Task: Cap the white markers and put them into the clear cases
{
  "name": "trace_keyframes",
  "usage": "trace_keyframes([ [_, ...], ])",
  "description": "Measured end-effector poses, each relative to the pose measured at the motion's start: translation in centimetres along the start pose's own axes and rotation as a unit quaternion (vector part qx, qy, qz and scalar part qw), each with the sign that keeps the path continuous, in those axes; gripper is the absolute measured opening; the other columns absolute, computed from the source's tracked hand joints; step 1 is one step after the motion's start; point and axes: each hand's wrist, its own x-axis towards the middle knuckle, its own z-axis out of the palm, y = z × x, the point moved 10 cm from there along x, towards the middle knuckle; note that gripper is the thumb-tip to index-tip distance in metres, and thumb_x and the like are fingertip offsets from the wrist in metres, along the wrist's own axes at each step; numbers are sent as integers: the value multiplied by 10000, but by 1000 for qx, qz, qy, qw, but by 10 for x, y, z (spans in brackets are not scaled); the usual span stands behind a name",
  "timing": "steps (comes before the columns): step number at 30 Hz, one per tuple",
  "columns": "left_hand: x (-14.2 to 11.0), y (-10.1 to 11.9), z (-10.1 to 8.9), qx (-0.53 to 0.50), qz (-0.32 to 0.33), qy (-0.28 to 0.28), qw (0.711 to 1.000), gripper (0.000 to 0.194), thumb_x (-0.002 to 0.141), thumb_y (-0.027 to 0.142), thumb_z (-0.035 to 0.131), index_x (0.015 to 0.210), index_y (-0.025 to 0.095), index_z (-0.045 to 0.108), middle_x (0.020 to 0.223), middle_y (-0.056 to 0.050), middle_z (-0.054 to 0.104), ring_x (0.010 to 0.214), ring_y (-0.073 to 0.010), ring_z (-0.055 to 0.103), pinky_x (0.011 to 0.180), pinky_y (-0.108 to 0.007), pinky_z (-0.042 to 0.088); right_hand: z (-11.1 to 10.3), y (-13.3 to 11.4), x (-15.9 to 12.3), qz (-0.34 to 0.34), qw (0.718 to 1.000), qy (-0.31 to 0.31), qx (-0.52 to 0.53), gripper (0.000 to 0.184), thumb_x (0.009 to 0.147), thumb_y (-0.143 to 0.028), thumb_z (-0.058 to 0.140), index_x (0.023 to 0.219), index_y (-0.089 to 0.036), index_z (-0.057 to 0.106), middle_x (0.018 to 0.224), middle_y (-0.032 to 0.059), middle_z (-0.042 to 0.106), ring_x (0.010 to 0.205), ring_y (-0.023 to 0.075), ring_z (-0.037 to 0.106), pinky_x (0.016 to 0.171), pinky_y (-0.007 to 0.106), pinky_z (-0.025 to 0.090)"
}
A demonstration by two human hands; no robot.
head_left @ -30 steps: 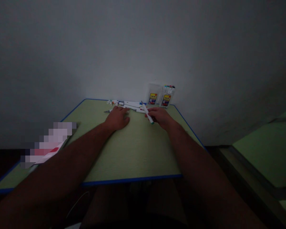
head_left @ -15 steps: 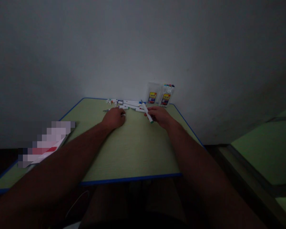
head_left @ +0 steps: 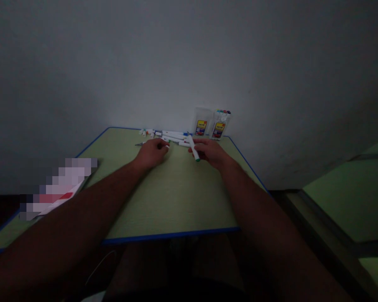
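In the head view my right hand [head_left: 209,152] grips a white marker [head_left: 193,147] with a green end pointing down toward me and a narrow dark tip pointing up and away. My left hand [head_left: 151,152] is closed, thumb and fingers pinching a small white marker cap [head_left: 167,147], mostly hidden by the fingers. Behind both hands lies a loose row of white markers [head_left: 173,135], some with bare tips. Several short white caps [head_left: 144,133] are scattered at the row's left end.
Two clear plastic marker cases stand against the wall: one [head_left: 202,121] shows no pens, the other [head_left: 219,124] holds markers with coloured ends. A partly blurred booklet [head_left: 63,188] lies on the left of the blue-edged table [head_left: 176,201].
My left hand has shifted slightly right and turned, bringing the white cap into clearer view at its fingertips. My right hand has moved slightly left with the marker.
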Motion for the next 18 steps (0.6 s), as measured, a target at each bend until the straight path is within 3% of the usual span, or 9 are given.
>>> trace_keyframes([
  [3, -2, -5, 6, -94, -38, -17, 995, 243, 801, 267, 593, 983, 175, 724, 837, -71, 732, 699, -190, 655, 675, -337, 527, -2, 0, 0, 1, 1000, 8, 9, 590, 819, -39, 577, 1375, -234, 551, 880, 53, 746, 614, 126, 638, 559, 239, 524],
  [5, -4, -7, 10, -146, -59, -27, 987, 246, 796, 253, 596, 995, 187, 726, 824, -59, 728, 652, -169, 641, 608, -304, 507, -3, 1, 2, -1, 1000, 11, 14, 632, 808, -30, 572, 1391, -269, 534, 886, 42, 745, 623, 131, 648, 576, 250, 535],
  [11, -8, -7, 14, -275, -112, -28, 954, 107, 786, 204, 629, 858, 173, 703, 762, -58, 698, 583, -135, 586, 525, -264, 455, -5, 2, 3, -3, 1000, 7, 25, 324, 803, -49, 555, 1061, -193, 690, 888, 68, 739, 646, 124, 644, 603, 247, 540],
  [18, -14, -9, 20, -348, -179, -47, 919, 40, 807, 144, 637, 846, 149, 642, 782, -57, 694, 603, -120, 626, 563, -250, 500, -4, 3, 5, -11, 1000, -3, 25, 277, 786, -69, 588, 1001, -199, 704, 878, 53, 725, 647, 118, 626, 577, 235, 524],
])
